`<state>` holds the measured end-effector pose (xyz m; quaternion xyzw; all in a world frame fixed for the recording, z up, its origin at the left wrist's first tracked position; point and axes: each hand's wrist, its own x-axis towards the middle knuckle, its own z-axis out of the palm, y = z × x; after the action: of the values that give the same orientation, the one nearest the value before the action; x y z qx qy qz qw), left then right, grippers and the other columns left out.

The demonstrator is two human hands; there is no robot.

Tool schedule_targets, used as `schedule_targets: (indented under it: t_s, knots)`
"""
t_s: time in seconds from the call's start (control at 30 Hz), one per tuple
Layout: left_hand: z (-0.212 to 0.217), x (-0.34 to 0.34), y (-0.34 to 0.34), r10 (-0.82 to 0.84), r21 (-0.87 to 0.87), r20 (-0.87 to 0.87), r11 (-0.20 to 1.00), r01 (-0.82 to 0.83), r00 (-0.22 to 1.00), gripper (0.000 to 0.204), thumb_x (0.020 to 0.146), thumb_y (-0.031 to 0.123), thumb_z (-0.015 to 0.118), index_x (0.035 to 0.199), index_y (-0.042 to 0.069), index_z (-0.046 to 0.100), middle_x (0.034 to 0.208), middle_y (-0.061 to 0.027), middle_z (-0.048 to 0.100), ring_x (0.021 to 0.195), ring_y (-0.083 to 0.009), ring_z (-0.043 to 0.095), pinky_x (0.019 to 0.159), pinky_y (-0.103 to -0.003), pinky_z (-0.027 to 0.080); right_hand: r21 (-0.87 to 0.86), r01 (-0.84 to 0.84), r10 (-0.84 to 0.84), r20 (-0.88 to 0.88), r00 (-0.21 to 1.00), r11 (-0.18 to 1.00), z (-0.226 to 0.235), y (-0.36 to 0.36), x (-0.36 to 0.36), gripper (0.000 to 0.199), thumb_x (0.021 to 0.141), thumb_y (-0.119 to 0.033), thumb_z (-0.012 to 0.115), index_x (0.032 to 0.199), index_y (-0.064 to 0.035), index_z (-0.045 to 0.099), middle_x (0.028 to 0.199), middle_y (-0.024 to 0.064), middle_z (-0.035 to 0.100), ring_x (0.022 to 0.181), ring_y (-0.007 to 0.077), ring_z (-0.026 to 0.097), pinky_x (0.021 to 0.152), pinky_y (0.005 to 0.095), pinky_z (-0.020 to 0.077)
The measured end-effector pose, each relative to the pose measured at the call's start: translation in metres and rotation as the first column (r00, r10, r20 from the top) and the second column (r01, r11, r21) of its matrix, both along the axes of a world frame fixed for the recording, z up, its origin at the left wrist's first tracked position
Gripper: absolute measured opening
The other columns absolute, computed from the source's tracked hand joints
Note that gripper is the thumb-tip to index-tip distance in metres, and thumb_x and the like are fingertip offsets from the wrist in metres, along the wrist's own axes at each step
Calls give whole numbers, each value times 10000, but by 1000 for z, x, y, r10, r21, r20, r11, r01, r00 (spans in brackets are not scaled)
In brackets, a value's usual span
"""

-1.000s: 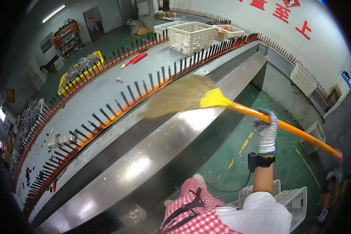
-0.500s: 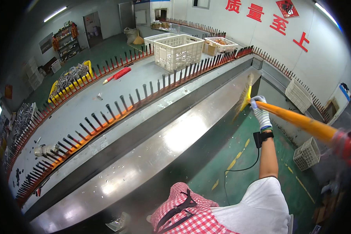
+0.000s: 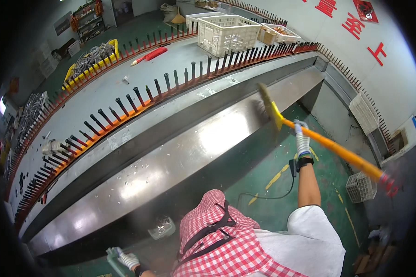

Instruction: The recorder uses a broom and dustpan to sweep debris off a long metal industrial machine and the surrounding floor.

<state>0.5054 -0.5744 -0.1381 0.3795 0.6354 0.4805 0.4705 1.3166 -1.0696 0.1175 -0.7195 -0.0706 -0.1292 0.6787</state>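
Note:
My right hand [image 3: 302, 141], in a white glove, grips the orange handle [image 3: 342, 154] of a broom. The yellow-necked broom head [image 3: 266, 104] is edge-on, its bristles against the far part of the long shiny metal trough [image 3: 171, 161]. Small bits of debris lie scattered along the trough. At the bottom edge my gloved left hand [image 3: 127, 259] is closed around a pale green handle [image 3: 112, 253]; what it belongs to is cut off. A clear container [image 3: 162, 227] with scraps sits just above my red checked head cover [image 3: 226, 249].
A long grey table [image 3: 125, 92] edged with rows of black pegs [image 3: 125, 108] runs beyond the trough. White crates [image 3: 229, 33] stand at its far end, a yellow tray [image 3: 90, 57] of metal parts behind. A white basket [image 3: 360, 187] sits on the green floor [image 3: 282, 184].
The broom swung off the peg row toward the right, then came back with its head on the far part of the trough. My left hand has come into view at the bottom.

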Motion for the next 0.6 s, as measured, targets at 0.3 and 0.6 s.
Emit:
schedule_targets:
  t_s: [0.3, 0.6]
  knots:
    - [-52, 65, -32, -53, -57, 21, 997, 54, 998, 512, 784, 17, 642, 1263, 85, 475, 1248, -49, 545, 1048, -139, 526, 873, -306, 430, -173, -589, 565, -169, 808, 790, -2, 100, -193, 207, 850, -215, 615, 970, -47, 626, 1129, 111, 600, 939, 164, 584, 829, 299, 484]
    - [-139, 36, -20, -332, 118, -310, 916, 382, 891, 378, 914, 114, 442, 1259, -41, 464, 1241, -143, 538, 1069, -184, 547, 907, -282, 450, -29, -533, 521, -168, 837, 846, 70, 71, -331, 179, 863, -167, 604, 995, -48, 623, 1159, 113, 574, 1006, 179, 571, 877, 319, 485]
